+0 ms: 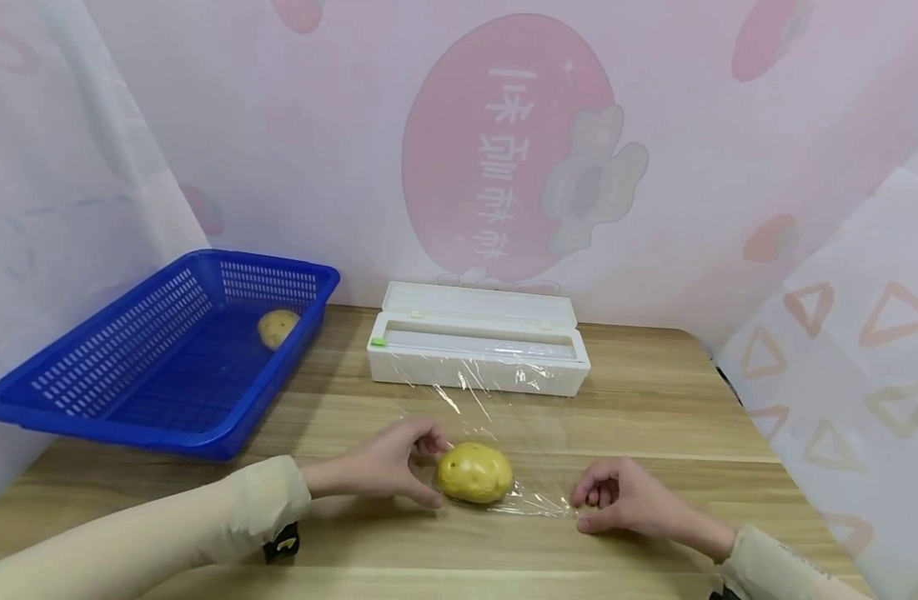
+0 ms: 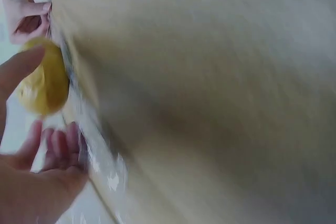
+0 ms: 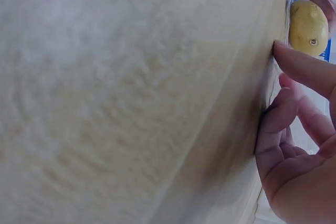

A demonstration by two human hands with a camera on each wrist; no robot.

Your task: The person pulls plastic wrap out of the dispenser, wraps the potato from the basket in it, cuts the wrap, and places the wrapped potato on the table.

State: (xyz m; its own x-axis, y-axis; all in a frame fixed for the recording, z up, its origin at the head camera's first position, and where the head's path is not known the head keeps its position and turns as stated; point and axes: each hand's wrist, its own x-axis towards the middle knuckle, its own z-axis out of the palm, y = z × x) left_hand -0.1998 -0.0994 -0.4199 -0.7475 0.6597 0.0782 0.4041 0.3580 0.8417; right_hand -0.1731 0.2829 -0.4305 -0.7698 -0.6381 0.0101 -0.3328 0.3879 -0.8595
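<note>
A yellow potato lies on a sheet of clear cling film spread over the table. The sheet runs back to a white cling film box whose lid stands up. My left hand is at the potato's left side, thumb and fingers apart; the left wrist view shows the thumb crossing in front of the potato. Beside the sheet's near right corner, my right hand rests low, its thumb apart from loosely bent fingers. Whether its fingertips touch the film is hard to see.
A blue plastic basket stands at the left, with another potato inside by its right wall. A green slider sits at the box's left end. Behind the table hangs a pink patterned cloth.
</note>
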